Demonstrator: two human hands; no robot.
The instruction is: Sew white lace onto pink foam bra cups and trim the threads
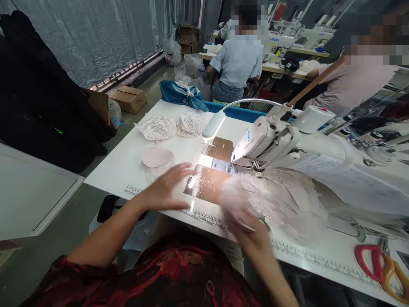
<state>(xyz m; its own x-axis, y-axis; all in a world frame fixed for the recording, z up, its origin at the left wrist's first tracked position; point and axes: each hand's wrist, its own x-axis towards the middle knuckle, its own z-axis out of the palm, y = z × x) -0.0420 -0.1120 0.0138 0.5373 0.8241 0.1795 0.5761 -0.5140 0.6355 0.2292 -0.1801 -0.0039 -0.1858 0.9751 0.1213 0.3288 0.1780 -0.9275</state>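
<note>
My left hand (168, 187) is over the front of the white table, its fingers spread and nothing in them. Just beyond it lie round beige fabric pieces (157, 157), stacked together. My right hand (247, 228), smeared by motion, is at the table's front edge with a pale, sheer fabric piece (235, 192) in its grip; the fingers are partly hidden. Between both hands is a brown, shiny plate (207, 183) in front of the sewing machine (255, 138). A heap of pale lace pieces (284, 196) lies right of the needle area.
Two piles of white lace (158, 129) lie at the table's far left. A lamp (214, 125) on a bendy neck hangs over the plate. Red and orange-handled scissors (380, 266) rest at the front right. A blue cloth (183, 94) edges the back; co-workers sit beyond.
</note>
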